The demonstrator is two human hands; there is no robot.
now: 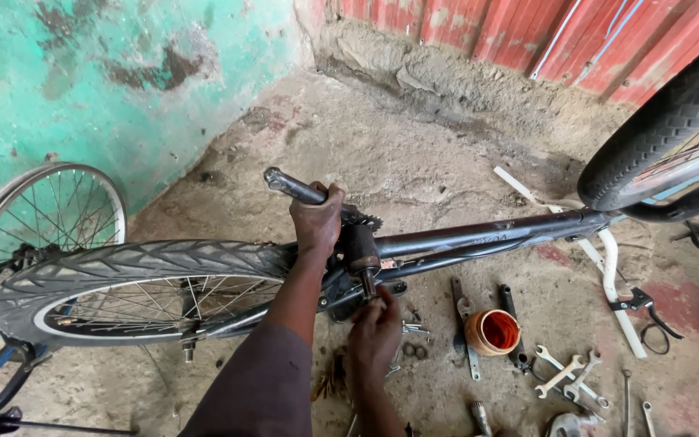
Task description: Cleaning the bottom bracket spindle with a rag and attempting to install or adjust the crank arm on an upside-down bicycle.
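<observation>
My left hand (317,220) is clamped round the crank arm (294,188) of the upturned bike frame (479,235) on the floor, right hand (375,330) fingertips pinching the bare axle (368,283): likely greasy, rigid steel, heavy, best gripped at the crank.

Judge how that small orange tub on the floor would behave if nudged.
The orange tub lies on its side among the spanners, so a nudge would probably roll it. It looks like thin plastic, likely light. Its mouth faces sideways, so any contents might spill.
</observation>
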